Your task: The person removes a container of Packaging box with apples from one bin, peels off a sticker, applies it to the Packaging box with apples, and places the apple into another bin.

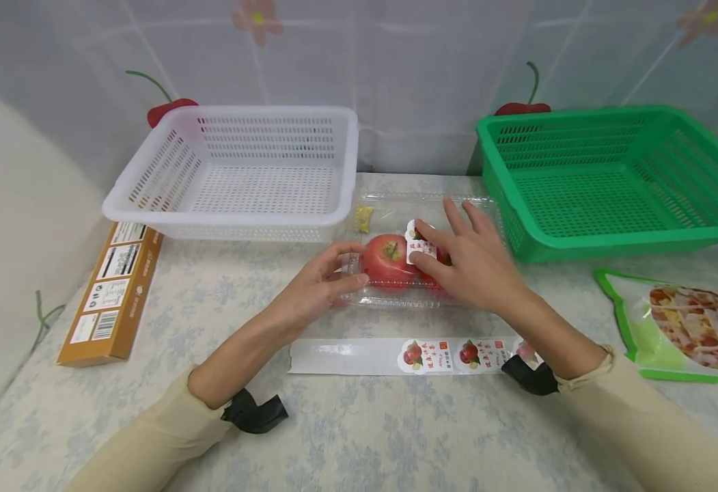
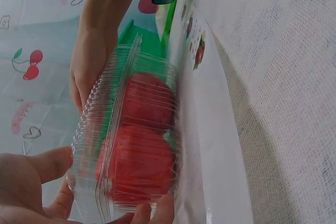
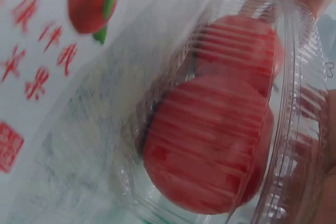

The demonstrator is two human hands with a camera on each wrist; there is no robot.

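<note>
A clear plastic clamshell box [image 1: 389, 298] with two red apples [image 2: 142, 163] inside lies at the middle of the table, its lid down. At the box's left end, my left hand [image 1: 318, 283] grips the edge between thumb and fingers. My right hand [image 1: 478, 263] lies over the right part of the lid, thumb and index fingertips touching a white apple-print label [image 1: 421, 251] on top. The other fingers stretch toward the back edge. Part of the right apple is hidden under label and hand. The right wrist view shows both apples through the ribbed side.
In front of the box lies a label strip [image 1: 346, 357] with several printed labels. A white basket [image 1: 260, 229] stands behind left, a green basket [image 1: 611, 239] behind right. An orange carton [image 1: 113, 294] lies at left, a green-edged food bag [image 1: 635, 328] at right.
</note>
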